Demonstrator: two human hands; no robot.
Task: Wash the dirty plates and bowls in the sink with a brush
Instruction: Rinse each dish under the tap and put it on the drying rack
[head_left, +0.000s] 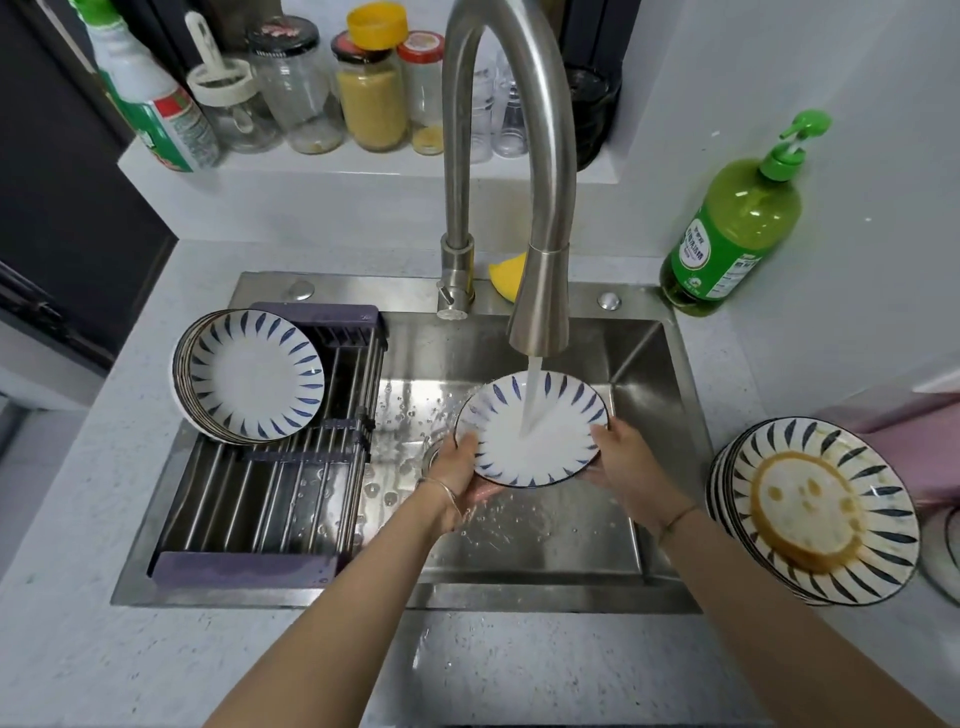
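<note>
Left hand (451, 467): grips the left edge of the plate, thumb laid over the rim and fingers curled underneath; a thin bangle sits on the wrist.
Right hand (623, 457): grips the right edge the same way, thumb on top of the rim and fingers below; a thin band circles the wrist.
Held plate (498, 441): white with blue leaf strokes round the border, tilted, held over the sink basin under the spout; its face looks clean.
Water (532, 395): one stream falls from the spout onto the middle of the plate.
Faucet (540, 208): tall arched steel neck, its head just above the plate.
Sink (545, 545): steel, its floor spotted with droplets; the drain is partly hidden by the left hand.
Rack (270, 499): metal bars in a dark frame, spanning the left part of the sink.
Clean stack (254, 374): same-pattern plates leaning at the rack's far end.
Dirty stack (821, 509): plates on the worktop (104, 649) right of the sink, the top one smeared with brown sauce.
Detergent bottle (737, 228): green pump bottle at the sink's far right corner.
Sponge (506, 273): yellow, behind the faucet.
Shelf (337, 171): jars and a spray bottle along the back.
</note>
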